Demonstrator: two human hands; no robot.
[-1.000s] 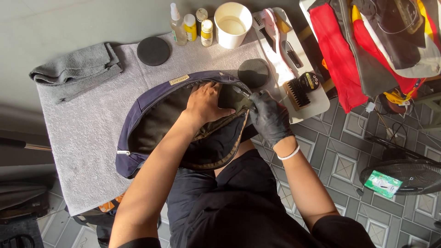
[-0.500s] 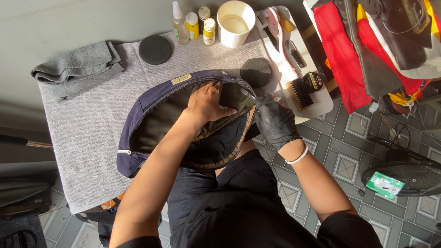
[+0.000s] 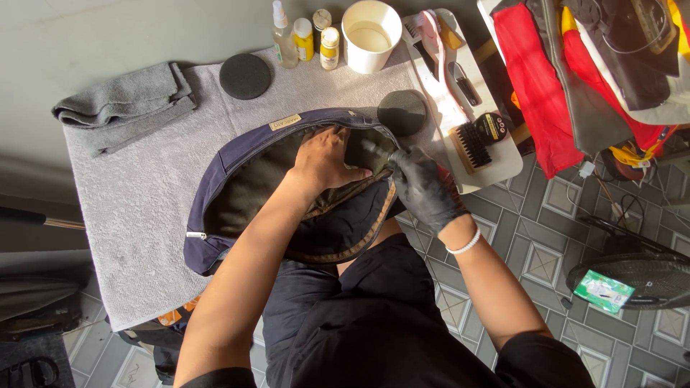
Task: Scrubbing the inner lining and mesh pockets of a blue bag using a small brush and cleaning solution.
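Small tan rectangular label sits on the navy bag's upper edge. Three bottles stand at the table's far edge: clear spray bottle, yellow bottle, yellow-labelled bottle. Round black tin with yellow lettering lies on the white tray. Green-and-white packet rests on the floor, right.

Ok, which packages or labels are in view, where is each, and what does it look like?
Bag label: small tan rectangle on the navy bag's top edge.
Spray bottle: clear, white nozzle, back of table.
Yellow bottles: two small ones with white caps, beside the spray.
Round tin: black with yellow print, on the white tray.
Green packet: flat, on the floor at right.
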